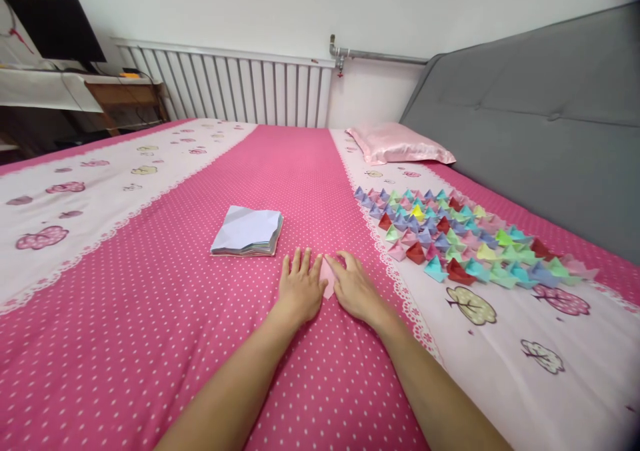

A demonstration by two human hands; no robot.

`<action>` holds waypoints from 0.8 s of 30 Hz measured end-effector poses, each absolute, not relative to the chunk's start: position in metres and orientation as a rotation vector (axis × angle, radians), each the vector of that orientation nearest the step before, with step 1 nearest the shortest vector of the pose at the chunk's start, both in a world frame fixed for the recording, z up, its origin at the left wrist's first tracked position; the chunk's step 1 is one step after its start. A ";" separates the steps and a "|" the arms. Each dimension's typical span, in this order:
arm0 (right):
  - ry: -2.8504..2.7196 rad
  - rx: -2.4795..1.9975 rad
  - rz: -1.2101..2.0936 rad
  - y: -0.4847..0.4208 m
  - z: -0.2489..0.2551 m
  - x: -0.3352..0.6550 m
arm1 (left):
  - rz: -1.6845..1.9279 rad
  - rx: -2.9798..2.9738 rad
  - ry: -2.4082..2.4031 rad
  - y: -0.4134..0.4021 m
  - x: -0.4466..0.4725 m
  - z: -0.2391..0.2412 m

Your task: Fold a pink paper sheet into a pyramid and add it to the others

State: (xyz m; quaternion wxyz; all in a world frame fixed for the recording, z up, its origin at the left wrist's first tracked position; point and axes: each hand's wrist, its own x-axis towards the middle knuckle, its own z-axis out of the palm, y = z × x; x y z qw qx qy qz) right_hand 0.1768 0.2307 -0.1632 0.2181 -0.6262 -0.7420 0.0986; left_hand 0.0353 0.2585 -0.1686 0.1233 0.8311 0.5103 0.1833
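Small pink folded paper piece (327, 276) is pressed flat on dotted pink bedsheet (200, 344) by left hand (299, 290) and right hand (354, 287), fingers spread; no writing legible.

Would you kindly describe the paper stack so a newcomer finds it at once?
On the bed, along its pink polka-dot band, just beyond and left of the left hand, lies the paper stack. Unlike the coloured folded paper boats on the right, it is flat and white on top.

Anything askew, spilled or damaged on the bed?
Nothing stands out. The paper boats lie in tidy rows, the paper stack is intact, just turned at an angle, and the left hand and right hand rest flat on a pink paper.
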 end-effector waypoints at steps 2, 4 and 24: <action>-2.142 -1.785 0.269 0.230 -0.163 0.176 | 0.325 2.477 1.582 0.256 0.035 -0.166; -2.190 -1.825 0.271 0.231 -0.162 0.175 | 0.149 2.524 1.622 0.255 0.034 -0.162; -2.322 -1.960 0.344 0.219 -0.137 0.194 | -0.165 2.555 1.588 0.249 0.019 -0.117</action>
